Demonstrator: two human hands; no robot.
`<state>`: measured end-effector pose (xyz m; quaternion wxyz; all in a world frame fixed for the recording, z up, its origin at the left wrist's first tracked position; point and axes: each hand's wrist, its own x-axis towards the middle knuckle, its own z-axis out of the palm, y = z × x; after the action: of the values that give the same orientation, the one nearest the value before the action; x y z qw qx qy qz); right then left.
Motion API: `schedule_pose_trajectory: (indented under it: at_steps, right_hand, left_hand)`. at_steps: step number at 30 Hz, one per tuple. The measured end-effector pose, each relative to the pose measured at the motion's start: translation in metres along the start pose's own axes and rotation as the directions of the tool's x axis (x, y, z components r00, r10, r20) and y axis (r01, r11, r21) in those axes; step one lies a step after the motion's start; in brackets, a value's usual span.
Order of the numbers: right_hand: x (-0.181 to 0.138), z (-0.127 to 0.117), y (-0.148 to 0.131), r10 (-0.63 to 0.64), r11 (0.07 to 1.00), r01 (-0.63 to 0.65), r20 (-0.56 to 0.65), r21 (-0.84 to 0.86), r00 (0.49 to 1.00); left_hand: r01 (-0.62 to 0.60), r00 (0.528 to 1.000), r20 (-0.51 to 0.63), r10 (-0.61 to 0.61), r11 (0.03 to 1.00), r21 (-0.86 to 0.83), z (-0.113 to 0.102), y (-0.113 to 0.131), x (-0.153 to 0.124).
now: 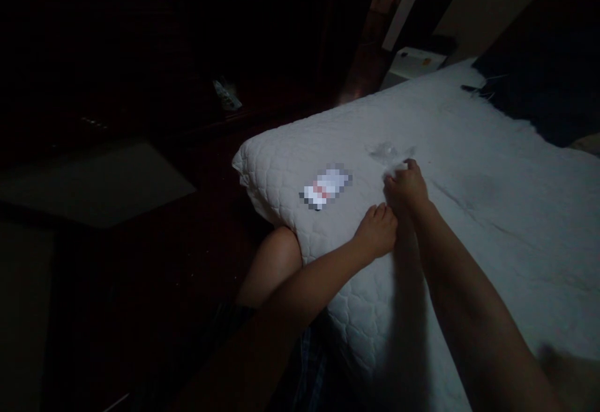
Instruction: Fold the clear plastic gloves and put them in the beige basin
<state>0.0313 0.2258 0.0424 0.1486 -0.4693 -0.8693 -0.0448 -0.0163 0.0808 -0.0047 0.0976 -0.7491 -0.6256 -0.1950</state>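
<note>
Low over the white quilted bed cover (pixel 285 174), my left hand (pixel 377 232) is closed, its fingers curled downward. Whatever may be inside that hand is hidden. Just beyond and to the right, my right hand (pixel 409 185) is also closed, thumb and fingers pressed together. A pale bit shows by its fingertips, too dim to name. Right behind these fingertips lies a crumpled clear plastic wrapper (pixel 387 151); I cannot tell whether the hand touches it. A lit, pixelated phone-like thing (pixel 328 185) lies to the left of both hands.
My bare knee (pixel 276 259) presses by the bed's edge. A dark cloth heap (pixel 548 93) covers the far right of the bed. Behind the bed stands a white box-like thing (pixel 417 62). A small shiny packet (pixel 227 94) lies at the far left in the gloom.
</note>
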Motion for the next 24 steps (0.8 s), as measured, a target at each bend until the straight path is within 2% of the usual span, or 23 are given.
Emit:
schedule_pose_trajectory:
  at_steps: [4,10,17,21,24]
  right_hand:
    - [0.01,0.004,-0.004,-0.028,0.998,0.022,0.093,0.062,0.995]
    - [0.017,0.009,0.005,0.106,0.994,-0.107,0.297,-0.015,0.949]
    - [-0.026,-0.011,0.028,0.195,0.978,-0.177,0.177,-0.109,0.965]
    - [-0.071,-0.034,0.057,0.318,0.94,-0.307,0.055,-0.148,0.946]
    - [-0.113,-0.045,0.081,0.349,0.924,-0.327,0.09,-0.2,0.933]
  left_hand:
    - [-0.011,1.0,0.005,0.011,1.0,0.002,-0.001,-0.001,-0.001]
    - [-0.003,1.0,-0.025,0.003,1.0,-0.012,0.001,-0.001,0.0]
    - [0.029,0.996,-0.084,-0.033,0.998,-0.05,0.006,0.0,0.001]
    - [0.041,0.994,-0.1,-0.048,0.997,-0.069,0.011,0.001,0.002]
    - [0.041,0.992,-0.117,-0.051,0.995,-0.093,0.015,0.0,0.003]
